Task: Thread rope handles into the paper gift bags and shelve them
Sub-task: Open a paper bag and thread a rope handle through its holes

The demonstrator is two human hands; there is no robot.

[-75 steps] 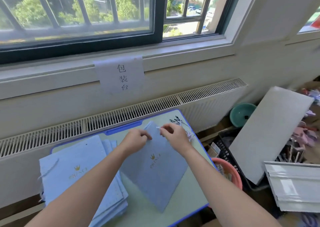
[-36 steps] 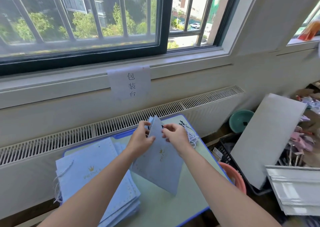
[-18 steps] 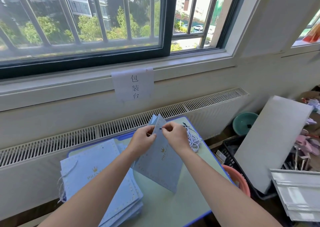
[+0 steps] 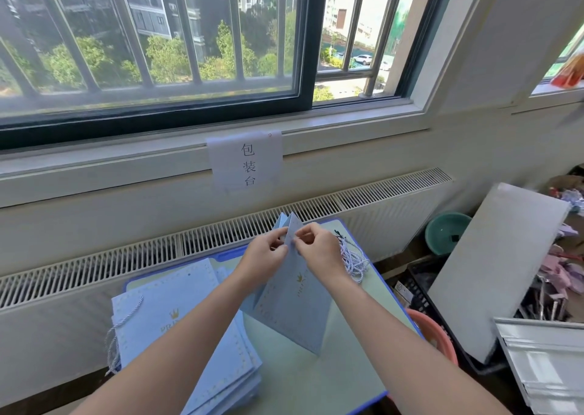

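Upright, mouth skyward: gift bag [image 4: 292,301], top edge pinched by left hand [image 4: 264,258]; right hand [image 4: 319,252]

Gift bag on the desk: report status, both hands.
Left hand pinching gift bag top edge. Right hand pinching at the same edge, rope end hidden. Bag raised, tilted, bottom on desk. Rope bundle behind right wrist; nothing blocking.
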